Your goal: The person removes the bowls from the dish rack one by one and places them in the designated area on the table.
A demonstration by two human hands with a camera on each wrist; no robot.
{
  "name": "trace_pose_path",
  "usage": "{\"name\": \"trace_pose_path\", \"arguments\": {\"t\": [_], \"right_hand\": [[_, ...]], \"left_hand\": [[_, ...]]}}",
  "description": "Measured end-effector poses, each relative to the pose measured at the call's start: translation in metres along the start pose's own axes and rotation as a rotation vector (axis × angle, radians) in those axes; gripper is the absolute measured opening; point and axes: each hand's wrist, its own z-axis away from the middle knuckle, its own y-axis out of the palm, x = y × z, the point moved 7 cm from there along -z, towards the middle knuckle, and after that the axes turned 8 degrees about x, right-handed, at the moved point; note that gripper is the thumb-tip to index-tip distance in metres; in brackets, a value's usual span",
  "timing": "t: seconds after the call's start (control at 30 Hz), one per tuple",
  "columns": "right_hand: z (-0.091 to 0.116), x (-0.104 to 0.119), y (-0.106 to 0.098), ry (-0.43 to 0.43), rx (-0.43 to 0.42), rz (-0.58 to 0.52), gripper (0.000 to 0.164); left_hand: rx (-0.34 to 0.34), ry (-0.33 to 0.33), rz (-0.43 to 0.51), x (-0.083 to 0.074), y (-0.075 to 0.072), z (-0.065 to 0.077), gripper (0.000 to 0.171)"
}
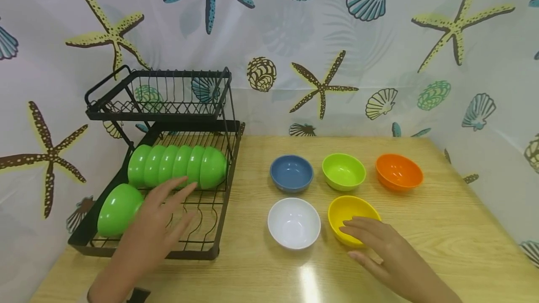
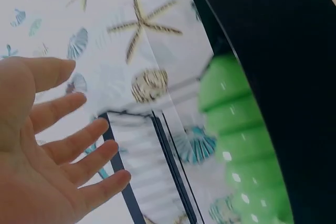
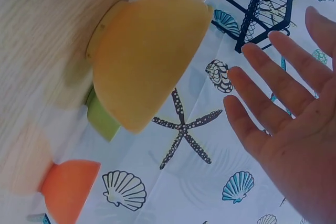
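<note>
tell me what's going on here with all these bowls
A person's open left hand is at the dish rack, near its green bowls, and their open right hand is by the yellow bowl on the table. Neither holds anything. A white bowl, a blue bowl, a lime bowl and an orange bowl also stand upright there.

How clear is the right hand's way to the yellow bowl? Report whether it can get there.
Likely yes: the right hand is empty and close to the yellow bowl, with nothing visible between them.
</note>
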Motion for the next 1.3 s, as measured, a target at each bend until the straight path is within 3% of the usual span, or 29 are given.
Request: {"name": "trace_pose_path", "arguments": {"t": [0.1, 0.3, 0.4, 0.57, 0.77, 0.97, 1.13, 1.3], "right_hand": [[-0.001, 0.004, 0.001, -0.007, 0.02, -0.005, 0.055], [-0.004, 0.009, 0.004, -0.021, 0.07, -0.045, 0.058], [-0.005, 0.011, 0.006, -0.03, 0.082, -0.05, 0.06], [-0.006, 0.014, 0.007, -0.045, 0.077, -0.038, 0.06], [-0.007, 0.015, 0.008, -0.061, 0.085, -0.021, 0.06], [-0.01, 0.017, 0.006, -0.083, 0.065, 0.006, 0.062], [-0.012, 0.019, 0.006, -0.102, 0.048, 0.012, 0.062], [-0.014, 0.017, 0.008, -0.092, 0.067, 0.024, 0.059]], "left_hand": [[-0.043, -0.088, 0.007, 0.019, -0.009, 0.006, 0.059], [-0.121, -0.375, -0.004, 0.063, -0.026, 0.023, 0.054], [-0.128, -0.476, 0.009, 0.084, -0.029, 0.031, 0.052], [-0.072, -0.59, 0.045, 0.112, -0.025, 0.045, 0.057], [0.018, -0.661, 0.066, 0.132, -0.017, 0.055, 0.058], [0.005, -0.656, 0.09, 0.14, -0.014, 0.058, 0.044], [0.022, -0.65, 0.128, 0.151, -0.009, 0.062, 0.043], [0.084, -0.714, 0.192, 0.162, -0.005, 0.068, 0.046]]}}
